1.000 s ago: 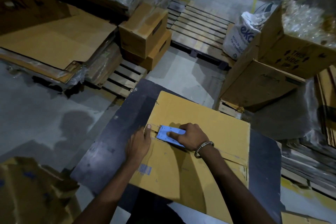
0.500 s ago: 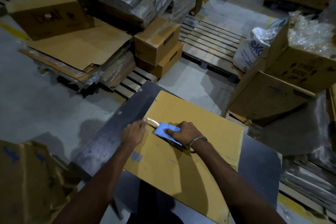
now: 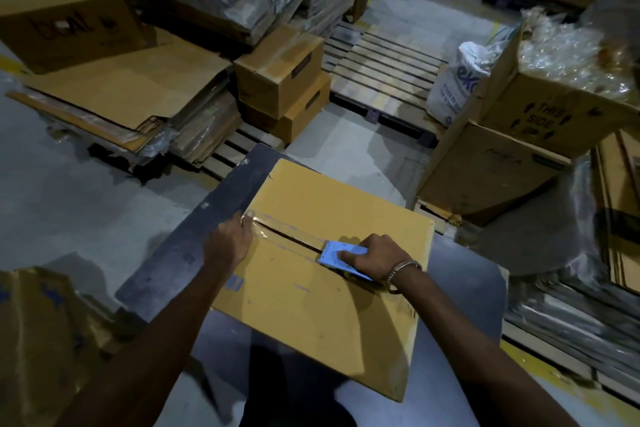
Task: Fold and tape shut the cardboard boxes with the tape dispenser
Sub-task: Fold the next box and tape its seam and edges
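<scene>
Your right hand (image 3: 375, 255) grips the flat blue tape dispenser (image 3: 341, 258) on the brown cardboard box (image 3: 311, 305) on the dark table (image 3: 194, 253), and the untaped gap runs toward your right while your left hand (image 3: 228, 246) presses the tape's start.

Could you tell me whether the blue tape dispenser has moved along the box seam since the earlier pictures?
Yes. The tape dispenser has travelled along the seam of the cardboard box, away from the left hand holding the tape end at the box's left edge, toward its right edge.
</scene>
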Demonstrator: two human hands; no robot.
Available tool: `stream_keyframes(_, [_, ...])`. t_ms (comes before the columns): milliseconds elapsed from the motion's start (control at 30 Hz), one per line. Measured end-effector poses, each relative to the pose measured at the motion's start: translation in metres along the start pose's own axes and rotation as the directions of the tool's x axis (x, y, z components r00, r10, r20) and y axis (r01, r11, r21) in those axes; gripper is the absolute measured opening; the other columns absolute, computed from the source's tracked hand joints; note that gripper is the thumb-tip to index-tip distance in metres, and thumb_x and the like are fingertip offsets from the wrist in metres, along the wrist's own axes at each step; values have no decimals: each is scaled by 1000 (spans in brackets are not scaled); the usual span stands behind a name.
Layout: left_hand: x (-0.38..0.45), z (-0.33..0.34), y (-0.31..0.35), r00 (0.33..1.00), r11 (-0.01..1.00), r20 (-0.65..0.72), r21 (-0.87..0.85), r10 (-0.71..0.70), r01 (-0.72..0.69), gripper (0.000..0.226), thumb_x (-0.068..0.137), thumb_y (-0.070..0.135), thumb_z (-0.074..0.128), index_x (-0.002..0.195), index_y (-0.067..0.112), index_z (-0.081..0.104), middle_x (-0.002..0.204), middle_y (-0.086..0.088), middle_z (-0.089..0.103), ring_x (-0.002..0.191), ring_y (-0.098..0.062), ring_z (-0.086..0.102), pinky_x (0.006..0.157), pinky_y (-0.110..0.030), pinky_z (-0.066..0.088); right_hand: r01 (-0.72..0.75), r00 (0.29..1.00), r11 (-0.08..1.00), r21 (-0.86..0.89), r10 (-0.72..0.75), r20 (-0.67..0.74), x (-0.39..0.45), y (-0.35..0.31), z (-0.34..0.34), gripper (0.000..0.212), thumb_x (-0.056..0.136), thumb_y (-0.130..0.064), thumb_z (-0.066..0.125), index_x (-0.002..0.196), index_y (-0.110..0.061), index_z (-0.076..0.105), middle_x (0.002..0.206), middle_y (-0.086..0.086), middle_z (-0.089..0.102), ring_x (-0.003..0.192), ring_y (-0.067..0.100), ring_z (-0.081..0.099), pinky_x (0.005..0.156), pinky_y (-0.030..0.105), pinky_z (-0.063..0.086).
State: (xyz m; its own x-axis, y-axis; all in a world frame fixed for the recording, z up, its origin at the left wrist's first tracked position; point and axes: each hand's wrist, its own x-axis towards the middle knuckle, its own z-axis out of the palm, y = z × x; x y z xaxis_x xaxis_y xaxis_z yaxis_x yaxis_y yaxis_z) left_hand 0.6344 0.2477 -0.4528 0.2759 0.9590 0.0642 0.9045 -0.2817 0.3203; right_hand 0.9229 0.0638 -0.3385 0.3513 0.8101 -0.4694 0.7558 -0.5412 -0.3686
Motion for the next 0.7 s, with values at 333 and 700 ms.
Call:
stream_keyframes(333, [-89, 34, 93, 865, 861, 228, 150, 447, -485, 68, 109, 43, 16, 168, 10, 6, 175, -10, -4, 163, -28, 2, 128, -55, 10, 5, 1000, 1000, -27, -5, -27, -2, -3, 7, 52, 87, -71, 61, 72, -27, 40, 80, 0, 43, 75, 25, 50, 57, 30, 31])
stream_keyframes(700, [-87, 27, 94, 808, 839, 363, 113, 464, -533, 70, 107, 48, 10, 167, 16, -6, 175, 1, -14, 161, -19, -13, 128, -46, -2, -4, 1000, 1000, 1, 4, 28, -11, 28, -9, 60, 80, -80, 61, 62, -25, 45, 68, 0, 48, 60, 20, 51, 51, 31, 32])
